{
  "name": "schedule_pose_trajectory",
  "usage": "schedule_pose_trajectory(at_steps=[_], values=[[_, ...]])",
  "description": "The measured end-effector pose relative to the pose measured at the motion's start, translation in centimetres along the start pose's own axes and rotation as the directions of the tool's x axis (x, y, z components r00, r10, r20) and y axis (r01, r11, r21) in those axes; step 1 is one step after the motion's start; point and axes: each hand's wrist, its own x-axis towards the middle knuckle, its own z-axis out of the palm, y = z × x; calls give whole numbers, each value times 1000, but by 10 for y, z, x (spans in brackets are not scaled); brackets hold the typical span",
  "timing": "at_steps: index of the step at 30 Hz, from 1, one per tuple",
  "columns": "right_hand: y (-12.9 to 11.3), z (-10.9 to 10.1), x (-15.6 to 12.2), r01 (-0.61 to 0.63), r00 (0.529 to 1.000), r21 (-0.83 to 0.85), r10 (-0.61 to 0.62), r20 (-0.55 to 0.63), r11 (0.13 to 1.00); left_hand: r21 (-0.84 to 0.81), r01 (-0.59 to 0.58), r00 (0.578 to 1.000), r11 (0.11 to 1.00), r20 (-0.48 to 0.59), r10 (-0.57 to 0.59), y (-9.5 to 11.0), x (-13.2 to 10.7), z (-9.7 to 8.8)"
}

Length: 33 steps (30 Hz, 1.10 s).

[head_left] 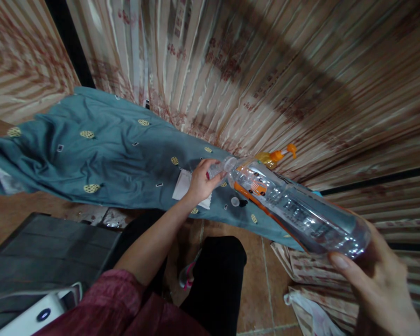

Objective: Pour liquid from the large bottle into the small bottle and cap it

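My right hand (pixel 378 275) is wrapped round the base of a large clear plastic bottle (pixel 294 205) with an orange-edged label. The bottle is tilted, its neck pointing left and away from me. In my left hand (pixel 203 179) is a small clear container (pixel 217 170), gripped between thumb and fingers, its mouth right at the large bottle's neck. Whether the two touch I cannot tell. Below my left hand lies a white paper or cloth piece (pixel 182 185). A small whitish round cap (pixel 235 201) lies beside a small black object (pixel 243 203).
A yellow bottle with an orange pump (pixel 278 154) stands behind the large bottle. A teal cloth (pixel 126 154) with pineapple prints covers the narrow surface. Patterned curtains (pixel 231 70) hang close behind. A white device (pixel 38 315) rests on a dark panel (pixel 49 252) at lower left.
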Motion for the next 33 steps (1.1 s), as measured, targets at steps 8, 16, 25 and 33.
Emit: schedule_pose_trajectory(at_steps=[8, 16, 25, 33], values=[[-5, 2, 5, -41, 999, -33, 40, -37, 999, 5, 11, 1000, 1000, 0, -11, 1, 0, 0], [-1, -1, 4, -20, 1000, -26, 19, -21, 999, -4, 9, 1000, 1000, -4, -9, 0, 0, 0], [-2, -1, 7, 15, 1000, -30, -14, 22, 999, 13, 10, 1000, 1000, -6, -10, 0, 0, 1], [-2, -3, 9, 18, 999, -53, -17, 28, 998, 13, 3, 1000, 1000, -6, -3, 0, 0, 0]])
